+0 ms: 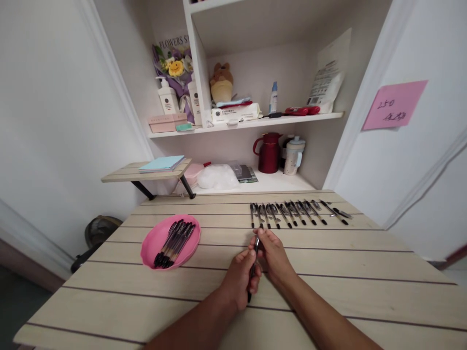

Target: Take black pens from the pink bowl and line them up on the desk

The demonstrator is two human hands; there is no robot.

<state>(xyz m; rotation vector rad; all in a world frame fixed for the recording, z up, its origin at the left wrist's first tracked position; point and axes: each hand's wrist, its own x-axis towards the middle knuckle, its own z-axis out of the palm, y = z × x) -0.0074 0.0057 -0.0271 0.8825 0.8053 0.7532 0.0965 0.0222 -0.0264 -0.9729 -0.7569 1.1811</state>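
Near the front middle of the table, my left hand point(241, 274) is closed round the barrel of a black pen point(254, 260), whose dark lower end sticks out below the fist. My right hand point(273, 253) pinches the pen's upper end, where a shiny silver part shows. Beyond my hands lies a row of disassembled-looking black pens point(292, 213), with small dark clip-like pieces among them. To the left, a pink scalloped bowl point(147, 245) holds a bundle of several black pens point(175, 244), all pointing the same way.
A small raised shelf point(120, 173) bearing blue paper point(161, 164) stands at the table's back left. Behind the table, a white shelf unit point(306, 118) holds a red jug point(269, 153), a pale cup point(294, 156) and a plush toy point(222, 83). A pink note point(396, 105) hangs at right.
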